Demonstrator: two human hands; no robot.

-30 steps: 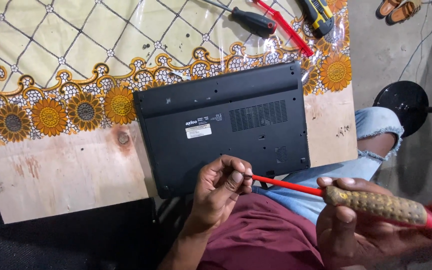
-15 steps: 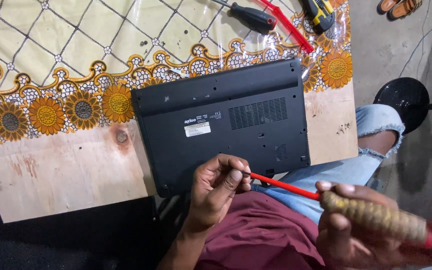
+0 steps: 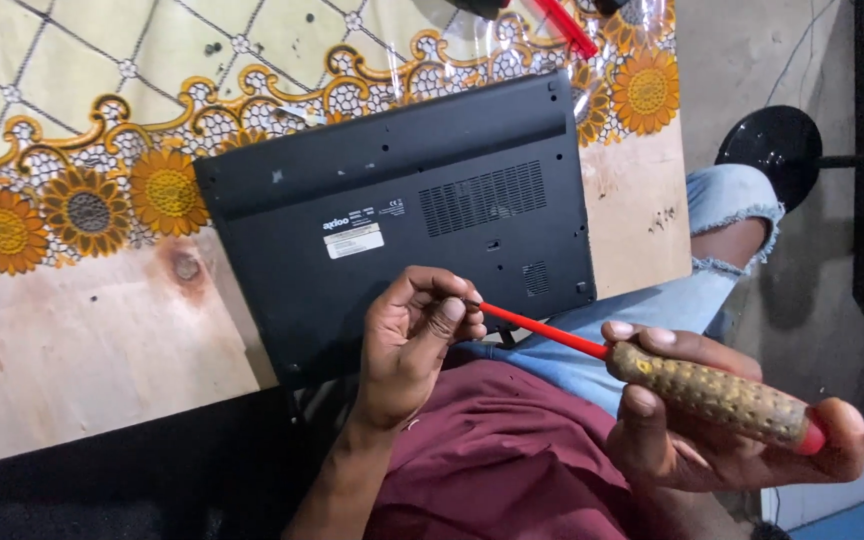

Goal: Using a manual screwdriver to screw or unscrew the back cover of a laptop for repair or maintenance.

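Observation:
A black laptop point(image 3: 402, 210) lies upside down on a wooden table, its vented underside facing up. My right hand point(image 3: 722, 430) grips the yellowish knobbly handle of a screwdriver point(image 3: 652, 375) with a red shaft. My left hand point(image 3: 417, 335) pinches the tip of that red shaft just over the laptop's near edge. Whether a screw is between the fingertips is hidden.
A sunflower-patterned plastic cloth point(image 3: 82, 130) covers the far part of the wooden table point(image 3: 82, 350). A red tool point(image 3: 562, 25) lies at the top edge. A black round stool point(image 3: 767, 150) stands at right beside my knee in torn jeans point(image 3: 732, 215).
The view has shifted closer and rightward, so the tools at the top edge are mostly cut off. Both hands hold the screwdriver as before, with the shaft slightly nearer the laptop's edge.

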